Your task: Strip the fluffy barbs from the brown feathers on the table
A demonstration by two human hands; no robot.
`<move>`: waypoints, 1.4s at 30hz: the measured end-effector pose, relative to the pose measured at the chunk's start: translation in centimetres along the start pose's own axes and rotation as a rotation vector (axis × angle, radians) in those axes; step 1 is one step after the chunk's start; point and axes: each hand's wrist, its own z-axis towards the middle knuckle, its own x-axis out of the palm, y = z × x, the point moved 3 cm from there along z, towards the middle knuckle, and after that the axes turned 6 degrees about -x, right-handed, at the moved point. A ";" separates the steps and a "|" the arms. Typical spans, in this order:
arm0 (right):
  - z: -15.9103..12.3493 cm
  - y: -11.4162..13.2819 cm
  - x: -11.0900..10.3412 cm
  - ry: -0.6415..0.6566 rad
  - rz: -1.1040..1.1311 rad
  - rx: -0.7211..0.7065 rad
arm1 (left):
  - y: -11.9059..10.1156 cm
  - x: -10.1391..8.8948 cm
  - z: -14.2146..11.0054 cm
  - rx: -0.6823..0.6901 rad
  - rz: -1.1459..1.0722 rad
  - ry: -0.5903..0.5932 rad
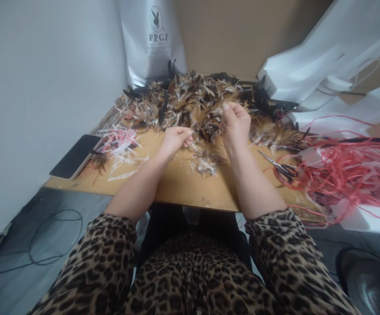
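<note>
I count one large pile of brown and black feathers, spread across the rear of the bench; individual feathers are too many and too overlapped to count. My two hands are positioned at its front side. Left hand: fingers narrow, tips pinched together; I cannot tell what, if anything, they grip. Right hand: raised, fingers likewise narrow; contents blurred. One small cluster of feather scraps lies between the forearms. Left of the pile: one heap of pink and white strips, then one phone at the bench edge. Right: one pair of scissors, beside one tangle of red strands. Behind the pile: one printed bag, upright.
</note>
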 end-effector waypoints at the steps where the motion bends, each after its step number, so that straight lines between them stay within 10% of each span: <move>1: 0.3 -1.0 -0.4 0.012 0.004 0.052 | 0.0 -0.1 0.1 -0.018 -0.039 0.004; 4: 0.4 -3.3 -1.0 0.077 -0.194 0.150 | 0.0 -0.5 0.3 -0.086 -0.167 0.027; 8: -0.2 -2.2 -0.4 0.008 -0.397 -0.062 | -0.3 -0.5 0.3 -0.147 -0.290 0.066; 18: -2.6 -0.2 3.4 0.351 0.234 0.399 | -0.6 -0.3 0.1 -0.161 -0.377 0.141; 29: -2.6 0.3 3.6 0.182 0.068 0.150 | -0.2 -0.2 0.1 -0.188 -0.432 0.153; 42: -2.7 0.0 4.0 0.207 0.355 0.342 | -0.6 -0.2 -0.2 -0.201 -0.436 0.122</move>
